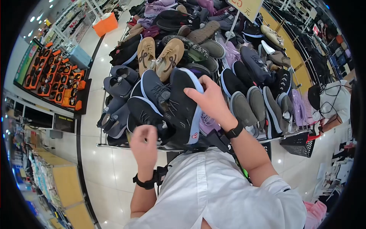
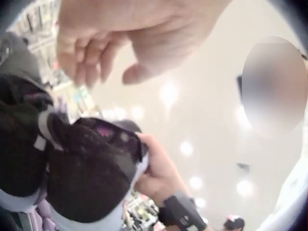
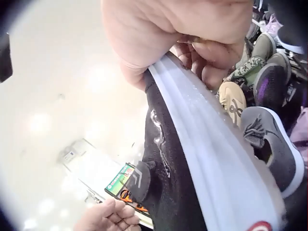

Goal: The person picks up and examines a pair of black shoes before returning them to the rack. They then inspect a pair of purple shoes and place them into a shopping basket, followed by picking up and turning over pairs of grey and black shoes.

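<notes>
In the head view a black sneaker (image 1: 182,103) with a pale sole is held up over the shoe display. My right hand (image 1: 209,100) grips it by one end, thumb on the upper and fingers round the sole edge. The right wrist view shows the light sole (image 3: 207,139) running down from that grip, with a red mark near its lower end. My left hand (image 1: 145,143) hovers near a black lace-up shoe (image 1: 144,112), its fingers loosely bent and holding nothing. From the left wrist that hand (image 2: 130,38) appears above the dark shoes, apart from them.
Piled shoes cover the rack, including tan shoes (image 1: 169,59) and grey slip-ons (image 1: 244,112). A metal rail (image 1: 126,148) edges it in front. A price sign (image 1: 248,8) rises at the back. At right are a black basket (image 1: 295,144) and another person's arm (image 1: 331,124).
</notes>
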A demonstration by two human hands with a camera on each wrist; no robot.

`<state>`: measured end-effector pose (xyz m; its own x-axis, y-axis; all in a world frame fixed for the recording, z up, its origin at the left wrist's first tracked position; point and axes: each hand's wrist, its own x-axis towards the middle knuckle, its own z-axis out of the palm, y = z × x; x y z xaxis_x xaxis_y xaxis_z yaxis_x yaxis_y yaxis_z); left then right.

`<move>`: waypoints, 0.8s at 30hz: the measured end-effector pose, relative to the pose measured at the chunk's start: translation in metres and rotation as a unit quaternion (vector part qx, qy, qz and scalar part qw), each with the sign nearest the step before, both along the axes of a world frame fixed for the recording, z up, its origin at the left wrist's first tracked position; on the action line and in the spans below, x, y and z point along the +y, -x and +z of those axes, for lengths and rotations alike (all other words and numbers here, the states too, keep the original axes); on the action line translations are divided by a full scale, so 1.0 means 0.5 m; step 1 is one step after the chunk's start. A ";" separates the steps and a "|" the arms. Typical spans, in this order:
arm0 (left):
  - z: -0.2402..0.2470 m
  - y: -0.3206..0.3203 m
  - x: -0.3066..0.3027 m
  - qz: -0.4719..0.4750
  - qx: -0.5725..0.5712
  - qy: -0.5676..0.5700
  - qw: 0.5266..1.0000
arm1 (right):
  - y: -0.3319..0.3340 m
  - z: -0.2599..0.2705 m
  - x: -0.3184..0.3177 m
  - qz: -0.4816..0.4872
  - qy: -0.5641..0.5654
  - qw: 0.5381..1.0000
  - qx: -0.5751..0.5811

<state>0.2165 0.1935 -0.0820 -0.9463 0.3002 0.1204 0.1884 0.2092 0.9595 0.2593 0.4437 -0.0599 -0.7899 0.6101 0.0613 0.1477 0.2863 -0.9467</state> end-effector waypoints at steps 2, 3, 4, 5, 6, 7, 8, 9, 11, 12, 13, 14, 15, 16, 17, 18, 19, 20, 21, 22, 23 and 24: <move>0.004 -0.010 0.026 -0.080 -0.123 0.020 0.989 | 0.019 0.008 0.000 0.005 -0.003 1.000 0.005; 0.000 -0.004 0.030 -0.094 -0.153 0.002 0.984 | 0.023 0.017 0.000 0.011 -0.018 1.000 -0.008; -0.004 0.002 0.035 -0.110 -0.184 -0.015 0.977 | 0.026 0.024 -0.001 0.015 -0.032 0.999 -0.022; -0.010 0.011 0.035 -0.111 -0.182 -0.012 0.977 | 0.030 0.018 -0.001 0.021 -0.038 0.999 0.008; -0.018 0.022 0.032 -0.112 -0.230 -0.041 0.966 | 0.030 0.021 0.000 0.019 -0.036 0.999 0.009; -0.015 0.027 0.034 -0.113 -0.277 -0.070 0.952 | 0.032 0.027 0.002 0.024 -0.028 0.999 0.003; -0.012 0.024 0.038 -0.115 -0.275 -0.067 0.952 | 0.034 0.032 0.005 0.026 -0.020 0.999 -0.002; -0.008 0.013 0.043 -0.077 -0.234 -0.061 0.967 | 0.035 0.036 0.009 0.022 -0.018 1.000 0.000; 0.012 -0.009 0.058 -0.032 -0.173 -0.043 0.983 | 0.037 0.041 0.014 0.018 -0.020 1.000 -0.009; 0.015 -0.010 0.057 -0.036 -0.172 -0.039 0.984 | 0.037 0.044 0.014 0.013 -0.017 1.000 -0.007; 0.025 -0.013 0.059 -0.055 -0.169 -0.015 0.984 | 0.037 0.047 0.015 0.021 -0.017 1.000 -0.004; 0.037 -0.016 0.063 -0.074 -0.166 0.008 0.983 | 0.035 0.047 0.015 0.029 -0.019 0.999 -0.001; 0.053 -0.030 0.064 -0.078 -0.176 0.046 0.980 | 0.036 0.037 0.018 0.037 -0.041 0.998 -0.012; 0.061 -0.034 0.073 -0.079 -0.174 0.047 0.980 | 0.035 0.037 0.019 0.035 -0.040 0.999 -0.010; 0.067 -0.038 0.079 -0.136 -0.162 0.077 0.974 | 0.035 0.038 0.019 0.036 -0.040 0.998 -0.015; 0.070 -0.039 0.082 -0.190 -0.148 0.107 0.965 | 0.036 0.040 0.018 0.038 -0.041 0.998 -0.018; 0.064 -0.035 0.086 -0.211 -0.192 0.087 0.954 | 0.037 0.040 0.018 0.041 -0.041 0.998 -0.015; 0.060 -0.039 0.091 -0.209 -0.189 0.086 0.955 | 0.037 0.038 0.019 0.044 -0.047 0.998 -0.014; 0.057 -0.048 0.103 -0.185 -0.240 -0.025 0.953 | 0.037 0.036 0.021 0.045 -0.054 0.997 -0.015; 0.058 -0.053 0.112 -0.158 -0.286 -0.135 0.935 | 0.035 0.036 0.023 0.046 -0.056 0.997 -0.013; 0.045 -0.041 0.108 -0.173 -0.320 -0.175 0.915 | 0.034 0.035 0.023 0.049 -0.053 0.997 -0.008; 0.022 -0.021 0.096 -0.172 -0.318 -0.176 0.916 | 0.033 0.035 0.022 0.052 -0.050 0.997 -0.004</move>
<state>0.2267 0.2414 -0.0712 -0.7154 0.6422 -0.2752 -0.4351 -0.1013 0.8947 0.2430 0.4550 -0.0425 -0.8499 0.5153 0.1105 0.1199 0.3931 -0.9116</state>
